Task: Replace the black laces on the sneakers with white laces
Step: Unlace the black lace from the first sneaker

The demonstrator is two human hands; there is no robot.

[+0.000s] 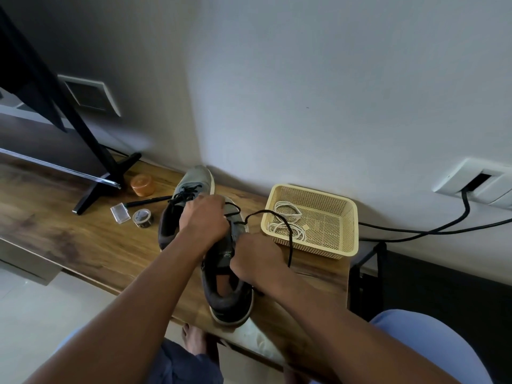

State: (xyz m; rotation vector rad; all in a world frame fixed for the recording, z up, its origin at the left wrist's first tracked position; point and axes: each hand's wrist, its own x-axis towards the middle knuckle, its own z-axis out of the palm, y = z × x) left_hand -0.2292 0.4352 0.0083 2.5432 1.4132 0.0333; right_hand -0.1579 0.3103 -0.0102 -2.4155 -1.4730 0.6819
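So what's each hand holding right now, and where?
The right hand grips the black lace beside the near sneaker's tongue. The left hand rests over that sneaker's eyelet area; its grip is hidden.

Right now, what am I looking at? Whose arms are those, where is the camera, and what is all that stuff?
There is no machine here. A person wears a camera on their head, so you look down their arms as if they were yours. On the wooden table stand two grey sneakers. The left hand rests curled on the near sneaker, over its laces. The right hand pinches the black lace, which loops out of that shoe. The far sneaker is still laced in black. Beside them a yellow basket holds the white laces. To the left lie an orange jar, a roll of tape and a small clear box.
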